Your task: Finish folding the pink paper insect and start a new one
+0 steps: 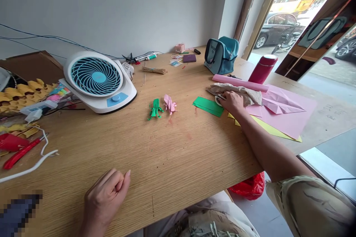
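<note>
My right hand [233,103] reaches out to the right side of the table, with its fingers closed on a pair of scissors [217,97]. The scissors lie against a crumpled knitted cloth [244,94], and my hand covers part of them. Just left of that hand are green paper strips [208,106]. My left hand [107,194] rests near the front edge, curled into a loose fist with nothing visible in it. Mid-table stand a green origami figure [155,109] and a pink origami figure [169,104], apart from both hands.
Pink paper [297,118] and yellow paper [274,129] lie under my right forearm's far side. Behind are a red bottle [263,69] and a teal bag [222,56]. A white fan [114,100] stands left, near a red-handled tool [22,153] and a white cable [30,170].
</note>
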`<state>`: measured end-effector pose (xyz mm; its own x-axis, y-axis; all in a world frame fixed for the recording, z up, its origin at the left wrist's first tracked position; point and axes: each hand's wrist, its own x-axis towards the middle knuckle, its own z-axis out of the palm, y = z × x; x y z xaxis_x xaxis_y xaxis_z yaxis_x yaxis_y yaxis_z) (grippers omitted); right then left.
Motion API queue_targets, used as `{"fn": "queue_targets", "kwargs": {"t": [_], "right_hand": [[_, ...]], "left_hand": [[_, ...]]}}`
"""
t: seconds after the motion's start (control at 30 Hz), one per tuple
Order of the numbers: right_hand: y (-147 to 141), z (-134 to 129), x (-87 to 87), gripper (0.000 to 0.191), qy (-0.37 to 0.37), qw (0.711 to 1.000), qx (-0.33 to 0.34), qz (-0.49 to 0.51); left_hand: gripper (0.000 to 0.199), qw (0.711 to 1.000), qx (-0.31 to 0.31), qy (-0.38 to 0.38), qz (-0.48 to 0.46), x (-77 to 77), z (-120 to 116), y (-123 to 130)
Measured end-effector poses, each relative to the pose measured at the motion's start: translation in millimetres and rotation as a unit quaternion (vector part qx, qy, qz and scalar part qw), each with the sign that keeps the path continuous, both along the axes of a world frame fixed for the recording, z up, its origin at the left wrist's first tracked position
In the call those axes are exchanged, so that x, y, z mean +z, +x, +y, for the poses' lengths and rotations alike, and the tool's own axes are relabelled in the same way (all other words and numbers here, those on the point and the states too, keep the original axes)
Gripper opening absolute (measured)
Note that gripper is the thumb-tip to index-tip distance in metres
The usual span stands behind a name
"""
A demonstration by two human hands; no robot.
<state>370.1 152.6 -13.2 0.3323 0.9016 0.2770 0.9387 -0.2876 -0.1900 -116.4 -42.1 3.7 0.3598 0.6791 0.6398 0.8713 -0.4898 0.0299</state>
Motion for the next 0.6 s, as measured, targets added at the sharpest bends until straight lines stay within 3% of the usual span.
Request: {"fn": "queue_targets", "kwargs": {"t": [0.2, 0.33, 0.43, 0.5, 0.6], "right_hand": [[-2.2, -10.9, 5.2, 0.031, 0.064, 0.998, 0.023, 0.002], [-21.9, -26.6, 15.4, 0.027, 0.128, 0.984, 0.103, 0.062], [-50.5, -38.4, 22.1, 0.026, 0.135, 0.969, 0.180, 0.104], [-69.4, -43.1, 24.9, 0.025, 0.128, 0.962, 0.212, 0.120], [-84.3, -45.9, 25.8, 0.024, 0.150, 0.956, 0.216, 0.128]], "left_hand": [[0.041, 0.996, -0.086, -0.030, -0.027, 14.5, 45.9, 42.2], [0.040, 0.987, -0.138, -0.064, -0.049, 10.1, 61.3, 81.9], [0.038, 0.970, -0.179, -0.122, -0.106, 8.4, 55.0, 123.0], [0.031, 0.945, -0.229, -0.184, -0.145, 13.4, 39.7, 162.0], [0.013, 0.864, -0.381, -0.290, -0.156, 25.2, -1.4, 230.1]]}}
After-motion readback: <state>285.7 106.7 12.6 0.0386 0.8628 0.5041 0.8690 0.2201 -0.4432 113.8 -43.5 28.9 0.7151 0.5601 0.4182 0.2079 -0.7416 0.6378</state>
